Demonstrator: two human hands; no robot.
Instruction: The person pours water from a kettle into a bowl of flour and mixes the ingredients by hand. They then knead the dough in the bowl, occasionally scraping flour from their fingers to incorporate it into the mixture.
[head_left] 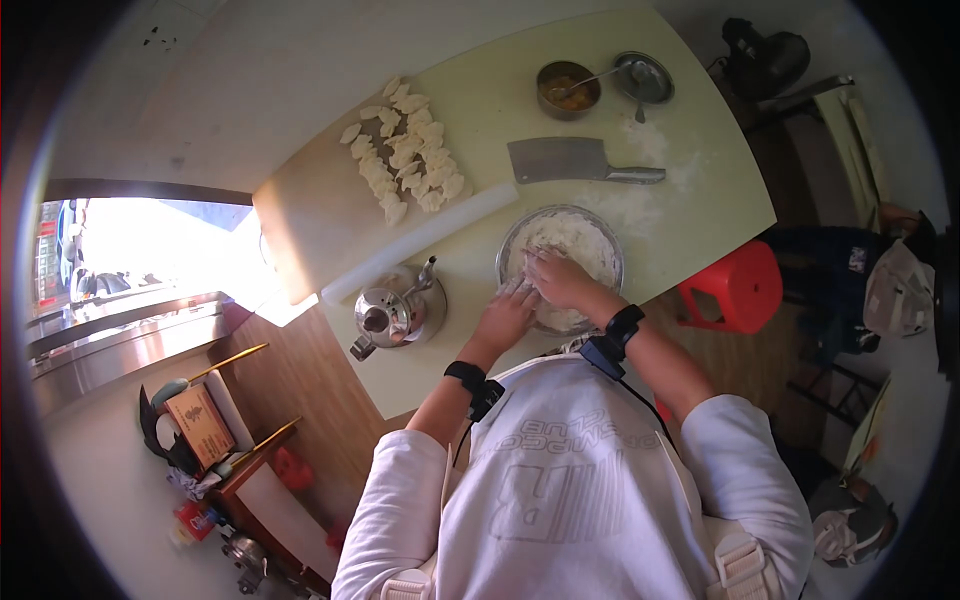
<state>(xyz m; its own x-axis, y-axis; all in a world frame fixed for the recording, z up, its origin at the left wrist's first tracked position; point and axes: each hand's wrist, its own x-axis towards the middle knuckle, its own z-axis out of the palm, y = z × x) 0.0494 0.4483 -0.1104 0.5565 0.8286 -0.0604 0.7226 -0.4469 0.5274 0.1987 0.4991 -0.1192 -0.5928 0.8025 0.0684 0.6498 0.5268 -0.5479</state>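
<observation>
A metal bowl (619, 262) stands near the table's front edge, holding white floury dough (585, 240) that looks loose and crumbly. Over the bowl's near left rim reaches my left hand (508, 312), its whitened fingers bent together in the dough. My right hand (558, 279) presses down beside it, fingers close together and curled into the flour. The two hands meet at the fingertips, which are partly hidden. Left of the bowl is a shiny metal kettle (400, 305). Behind the bowl lies a cleaver (560, 160), handle to the right.
Several shaped dumplings (405, 155) lie on a board (310, 205) at the left. A long pale roll (420, 240) lies along its edge. At the back are a bowl of filling (570, 90) and a dark dish (643, 78). A red stool (735, 288) stands right of the table.
</observation>
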